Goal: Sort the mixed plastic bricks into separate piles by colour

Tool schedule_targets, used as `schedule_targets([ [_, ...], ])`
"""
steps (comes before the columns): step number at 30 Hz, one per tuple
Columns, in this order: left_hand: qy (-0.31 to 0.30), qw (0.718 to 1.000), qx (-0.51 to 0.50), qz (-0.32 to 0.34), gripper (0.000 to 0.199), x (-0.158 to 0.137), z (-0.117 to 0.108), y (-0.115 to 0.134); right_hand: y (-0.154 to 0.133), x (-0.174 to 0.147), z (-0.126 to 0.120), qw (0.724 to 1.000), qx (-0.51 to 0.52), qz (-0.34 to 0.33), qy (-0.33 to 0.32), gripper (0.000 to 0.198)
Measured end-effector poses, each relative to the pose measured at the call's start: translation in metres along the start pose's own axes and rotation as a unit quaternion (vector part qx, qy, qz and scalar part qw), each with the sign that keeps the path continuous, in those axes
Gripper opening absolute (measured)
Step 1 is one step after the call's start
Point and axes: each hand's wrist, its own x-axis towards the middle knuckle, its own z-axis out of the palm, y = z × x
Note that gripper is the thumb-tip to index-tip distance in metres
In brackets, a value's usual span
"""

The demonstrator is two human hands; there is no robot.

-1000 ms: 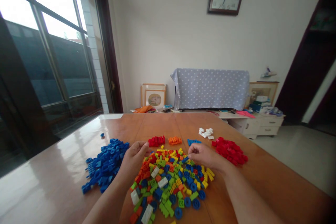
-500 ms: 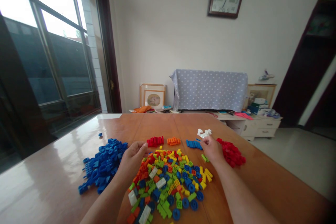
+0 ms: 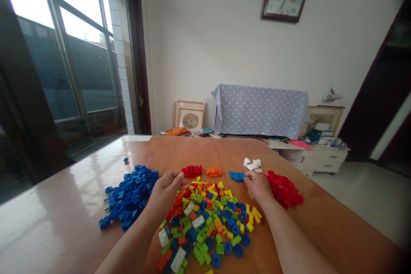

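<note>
My right hand [image 3: 259,185] pinches a blue brick at the right end of a short row of blue bricks [image 3: 236,176]; its fingertips mostly cover the brick. My left hand [image 3: 167,184] hovers at the left edge of the mixed brick pile [image 3: 205,222], just below a row of red bricks [image 3: 192,171]. Its fingers are curled together, and what they hold, if anything, is hidden. Between the red and blue rows lies a row of orange bricks [image 3: 214,172]. The mixed pile has green, yellow, orange, red, blue and white pieces, with several blue wheels.
A heap of blue pieces [image 3: 133,195] lies left of my left arm, with one blue piece [image 3: 126,160] beyond it. Red pieces [image 3: 284,188] are heaped right of my right hand, and white pieces [image 3: 252,164] lie behind it. All rest on a glossy wooden table [image 3: 80,205].
My right hand has brought the blue brick down to the right end of the blue row. My left hand stays nearly in place. The view has shifted slightly.
</note>
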Motion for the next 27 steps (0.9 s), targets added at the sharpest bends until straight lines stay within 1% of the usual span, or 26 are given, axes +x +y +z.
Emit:
schedule_targets([
  [3,-0.018,1.0,-0.004,0.001,0.054,0.0,-0.001,0.0,0.002,0.0,-0.005,1.0,0.004,0.008,0.003,0.011],
  [6,-0.019,1.0,-0.001,-0.003,0.053,0.0,-0.002,0.0,0.002,0.0,-0.011,1.0,0.014,0.008,-0.002,0.013],
  [10,-0.031,0.999,0.004,-0.007,0.05,0.001,-0.002,-0.003,-0.005,-0.005,-0.015,0.998,0.05,-0.016,-0.046,0.019],
  [14,-0.066,0.997,0.028,0.008,0.044,0.004,-0.002,-0.018,-0.024,-0.018,-0.017,0.986,0.093,-0.063,-0.125,0.022],
  [17,-0.076,0.995,0.06,0.036,0.041,0.005,-0.001,-0.028,-0.049,-0.036,-0.02,0.969,0.117,-0.117,-0.185,0.024],
  [19,-0.082,0.993,0.075,0.041,0.04,0.004,-0.001,-0.031,-0.07,-0.051,-0.024,0.959,0.098,-0.18,-0.195,0.024],
  [20,-0.085,0.992,0.08,0.042,0.04,0.004,-0.001,-0.031,-0.08,-0.059,-0.025,0.952,0.086,-0.211,-0.204,0.026],
  [22,-0.085,0.991,0.095,0.046,0.038,0.002,-0.002,-0.029,-0.096,-0.072,-0.026,0.939,0.073,-0.25,-0.226,0.034],
  [25,-0.067,0.987,0.137,0.06,0.032,-0.001,-0.002,-0.026,-0.108,-0.082,-0.022,0.924,0.066,-0.278,-0.252,0.045],
  [27,-0.065,0.981,0.17,0.073,0.031,-0.003,-0.003,-0.025,-0.108,-0.083,-0.017,0.923,0.059,-0.283,-0.253,0.042],
])
